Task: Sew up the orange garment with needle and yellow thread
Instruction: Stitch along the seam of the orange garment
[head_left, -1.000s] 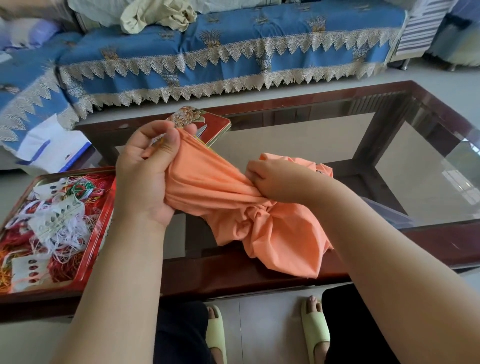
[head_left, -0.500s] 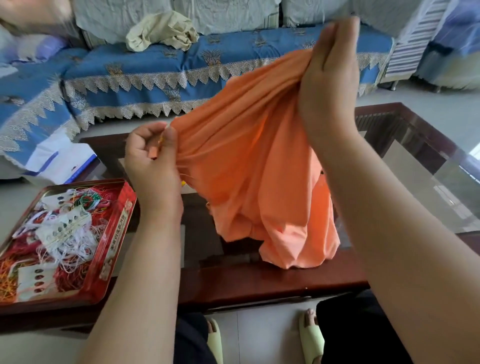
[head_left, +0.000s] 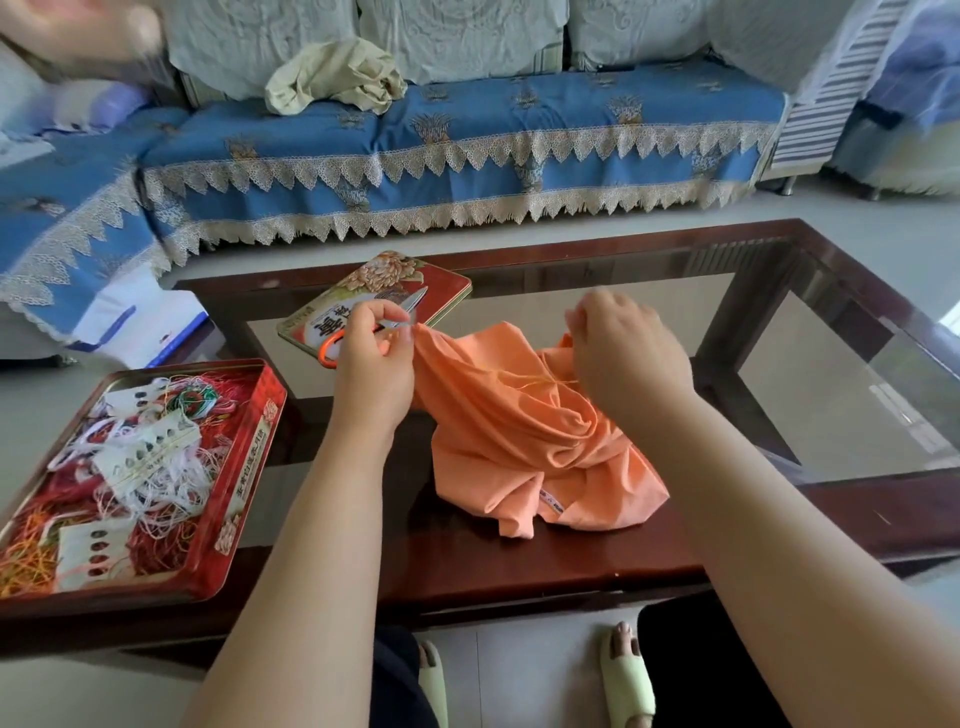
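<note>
Garment (head_left: 524, 436), orange, lies bunched on the tabletop (head_left: 519, 551) near its front edge, between the two hands. Left hand (head_left: 371, 358) pinches the garment's upper-left corner, its grip closed on the cloth between thumb and fingertips. Right hand (head_left: 621, 343) has its fingers curled down into the folds at the garment's top; grip looks closed on fabric, though whether it also holds a needle cannot be told. Yellow thread (head_left: 545, 383) runs as a thin line across the cloth just left of the right hand's grip. Scissors (head_left: 363, 332) with an orange handle lie right behind the left hand's grip, resting on a red tin lid (head_left: 395, 291). Well left of the left hand sits an open red tin (head_left: 249, 467) full of tangled threads and thread cards. Blue-covered sofa (head_left: 467, 145) stands beyond the tabletop. Pale green slippers (head_left: 626, 680) show on the floor under both forearms.
</note>
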